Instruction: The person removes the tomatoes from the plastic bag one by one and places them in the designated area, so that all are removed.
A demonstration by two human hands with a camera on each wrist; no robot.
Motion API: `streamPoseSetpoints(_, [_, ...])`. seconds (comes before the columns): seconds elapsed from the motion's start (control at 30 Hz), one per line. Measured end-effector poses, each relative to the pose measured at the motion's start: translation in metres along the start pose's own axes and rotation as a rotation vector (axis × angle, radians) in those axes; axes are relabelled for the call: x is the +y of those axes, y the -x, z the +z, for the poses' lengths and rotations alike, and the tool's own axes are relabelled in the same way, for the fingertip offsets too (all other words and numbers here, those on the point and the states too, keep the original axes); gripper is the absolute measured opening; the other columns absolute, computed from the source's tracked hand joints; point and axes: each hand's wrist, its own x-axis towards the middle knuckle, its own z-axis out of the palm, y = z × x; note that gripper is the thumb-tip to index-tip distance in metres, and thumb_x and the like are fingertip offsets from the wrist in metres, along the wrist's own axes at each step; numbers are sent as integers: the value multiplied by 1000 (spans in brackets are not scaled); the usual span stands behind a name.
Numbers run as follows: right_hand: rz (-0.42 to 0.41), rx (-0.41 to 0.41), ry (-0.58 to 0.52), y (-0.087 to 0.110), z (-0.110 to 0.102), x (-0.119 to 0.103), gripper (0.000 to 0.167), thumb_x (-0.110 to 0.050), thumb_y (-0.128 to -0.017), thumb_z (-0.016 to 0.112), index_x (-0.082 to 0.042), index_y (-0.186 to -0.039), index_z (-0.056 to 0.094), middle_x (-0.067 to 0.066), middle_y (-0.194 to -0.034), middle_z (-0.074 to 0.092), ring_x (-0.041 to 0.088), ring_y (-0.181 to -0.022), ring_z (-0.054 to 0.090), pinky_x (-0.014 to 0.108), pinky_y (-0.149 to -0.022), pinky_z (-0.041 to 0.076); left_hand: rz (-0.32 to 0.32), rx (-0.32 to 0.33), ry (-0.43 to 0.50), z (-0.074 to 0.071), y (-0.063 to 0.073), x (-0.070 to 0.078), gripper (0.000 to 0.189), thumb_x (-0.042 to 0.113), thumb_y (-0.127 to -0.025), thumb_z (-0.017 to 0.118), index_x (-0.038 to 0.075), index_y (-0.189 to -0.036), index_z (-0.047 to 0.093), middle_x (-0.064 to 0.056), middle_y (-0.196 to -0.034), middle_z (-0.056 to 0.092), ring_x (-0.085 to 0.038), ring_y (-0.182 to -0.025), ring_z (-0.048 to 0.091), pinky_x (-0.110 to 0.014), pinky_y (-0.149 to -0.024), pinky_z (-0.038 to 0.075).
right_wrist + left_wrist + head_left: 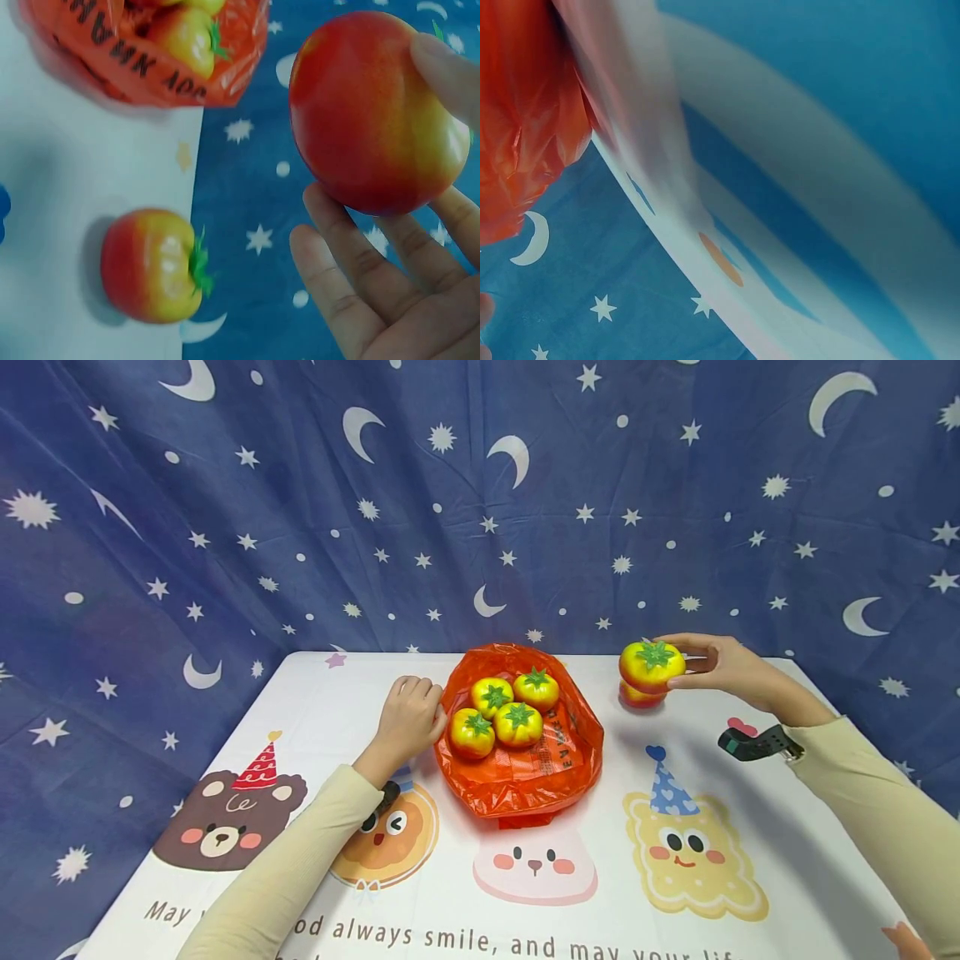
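The starry blue curtain [450, 477] hangs behind the white table [337, 710], over which your left arm [285, 868] and right arm [870, 802] reach forward from either side. The open red bag [517, 785] sits on the table between your hands. Your left hand [407, 714] is at the bag's left rim, knuckles up and fingers bent; I cannot tell whether they pinch the plastic. Your right hand [723, 672], raised above the table, points inward, pinching the held tomato [367, 112] between thumb and fingers; beneath it the loose tomato [146, 262] rests on the table, and four tomatoes [518, 727] lie in the bag
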Motion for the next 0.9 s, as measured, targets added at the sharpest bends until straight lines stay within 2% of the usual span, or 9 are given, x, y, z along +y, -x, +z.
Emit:
streamPoseSetpoints(0.1, [28, 19, -6, 2, -5, 8, 66, -23, -86, 66, -10, -143, 37, 19, -141, 42, 15, -112, 59, 28, -85, 55, -2, -9, 1, 0, 0, 0, 9, 12, -77, 55, 3, -76, 57, -11, -72, 55, -31, -78, 56, -43, -86, 45])
streamPoseSetpoints(0.2, [55, 34, -18, 2, -9, 18, 67, -24, -86, 66, -10, -144, 35, 19, -142, 41, -9, -100, 55, 20, -84, 53, -1, -10, -2, 1, 1, 0, 9, 12, -77, 56, 3, -77, 57, -11, -72, 56, -30, -77, 56, -43, -86, 46])
streamPoseSetpoints(0.27, [70, 39, -15, 1, -12, 24, 68, -25, -86, 65, -10, -145, 34, 18, -143, 40, -15, -96, 50, 17, -83, 52, 0, -9, -3, 1, 1, -1, 9, 12, -77, 56, 3, -77, 57, -11, -72, 56, -30, -77, 56, -42, -86, 46])
streamPoseSetpoints(0.3, [72, 43, -14, 2, -13, 28, 68, -25, -86, 65, -10, -145, 34, 13, -141, 43, -16, -95, 50, 16, -82, 51, 0, -9, -3, 1, 1, -1, 9, 12, -77, 56, 3, -77, 57, -11, -72, 56, -30, -77, 56, -42, -86, 46])
streamPoseSetpoints(0.37, [82, 44, -5, 2, -15, 34, 68, -27, -87, 65, -10, -145, 33, 12, -141, 44, -17, -95, 49, 20, -86, 52, 0, -8, -3, 1, 1, -1, 9, 12, -77, 56, 3, -76, 57, -11, -72, 56, -30, -77, 56, -42, -85, 46])
streamPoseSetpoints(0.47, [104, 48, -2, 1, -18, 43, 69, -28, -88, 63, -10, -146, 32, 12, -141, 43, -13, -96, 49, 37, -95, 50, 2, -7, -4, 0, 1, 0, 9, 12, -77, 55, 3, -77, 57, -10, -72, 56, -30, -77, 56, -43, -86, 46])
streamPoseSetpoints(0.57, [127, 42, -23, -1, -20, 54, 71, -30, -88, 62, -10, -147, 28, 20, -146, 36, 6, -113, 50, 56, -102, 39, 6, 0, -7, 0, 0, 0, 9, 12, -77, 55, 3, -76, 57, -10, -72, 56, -31, -77, 56, -42, -86, 46])
streamPoseSetpoints(0.7, [166, 38, -75, -4, -23, 66, 76, -29, -88, 62, -7, -148, 22, 25, -148, 28, 37, -130, 34, 61, -105, 32, 8, 6, -6, 0, 0, 0, 9, 12, -76, 56, 3, -77, 57, -10, -72, 56, -31, -78, 56, -43, -86, 46])
streamPoseSetpoints(0.9, [194, 40, -95, -5, -25, 78, 79, -31, -89, 62, -6, -149, 17, 26, -150, 24, 39, -131, 31, 60, -106, 31, -2, -11, -4, -1, 0, 0, 9, 13, -77, 57, 3, -78, 58, -10, -73, 57, -30, -78, 56, -43, -86, 46])
